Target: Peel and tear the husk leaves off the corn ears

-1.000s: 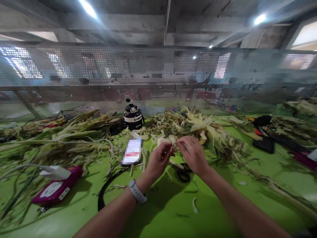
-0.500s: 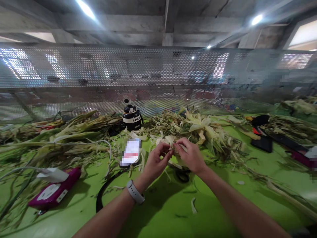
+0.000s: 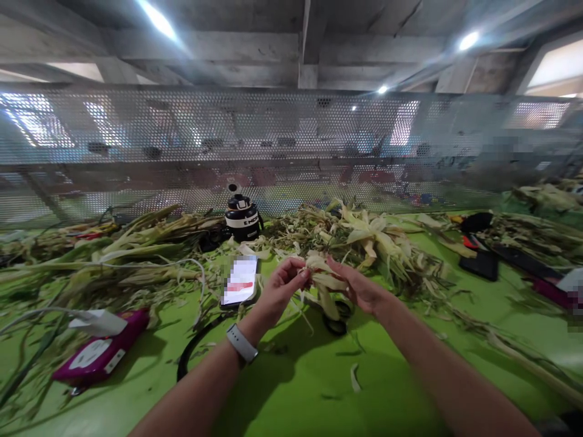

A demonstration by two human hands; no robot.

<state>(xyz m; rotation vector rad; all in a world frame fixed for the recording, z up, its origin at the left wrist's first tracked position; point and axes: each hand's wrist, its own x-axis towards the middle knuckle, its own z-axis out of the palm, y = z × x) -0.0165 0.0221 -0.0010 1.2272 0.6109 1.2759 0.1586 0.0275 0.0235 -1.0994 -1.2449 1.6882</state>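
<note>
A small bundle of pale corn husk strips (image 3: pixel 328 282) is held above the green table, its loose ends fanning out and drooping. At its left end my left hand (image 3: pixel 283 288) is closed, thumb and fingers pinching the gathered strips. From the right side my right hand (image 3: pixel 362 286) grips the husks, with the thumb along the top and the other fingers partly hidden behind the strips. Just beneath the bundle lies a dark, ring-shaped object (image 3: pixel 336 321), possibly scissors handles, partly covered by husk.
A phone (image 3: pixel 241 282) and a black bottle (image 3: pixel 243 220) stand left of centre. A purple power bank-like box (image 3: pixel 102 352) with a white charger lies at left. Husk heaps (image 3: pixel 373 233) line the back, below a perforated metal screen (image 3: pixel 282 133). A dark phone-like slab (image 3: pixel 479 264) lies at right.
My hands have drawn apart, the right one shifting rightward and the left slightly leftward. The husk strips, bunched between the fingertips before, now show spread out and hanging down.
</note>
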